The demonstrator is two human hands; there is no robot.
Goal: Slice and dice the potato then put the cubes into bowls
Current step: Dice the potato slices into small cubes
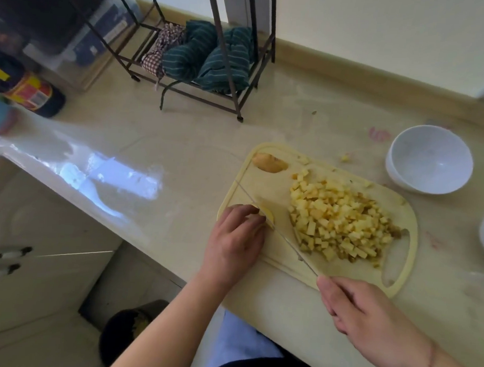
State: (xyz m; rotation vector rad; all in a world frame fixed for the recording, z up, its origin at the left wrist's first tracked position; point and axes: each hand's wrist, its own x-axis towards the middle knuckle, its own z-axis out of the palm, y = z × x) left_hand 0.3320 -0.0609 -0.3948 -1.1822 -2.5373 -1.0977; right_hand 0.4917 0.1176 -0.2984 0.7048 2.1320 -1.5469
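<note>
Knife (275, 229) blade runs diagonal, tip far-left; left hand (237, 238) holds potato piece (270, 215)

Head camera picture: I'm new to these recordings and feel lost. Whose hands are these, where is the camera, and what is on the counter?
There is no machine here. A person wears a wide-angle camera on the head, looking down at their own two hands. On the counter lies a pale yellow cutting board with a pile of potato cubes and an uncut potato end. The left hand holds a potato piece steady, and the right hand grips a knife cutting it. A white bowl, with no cubes in it yet, waits beside the board.
</note>
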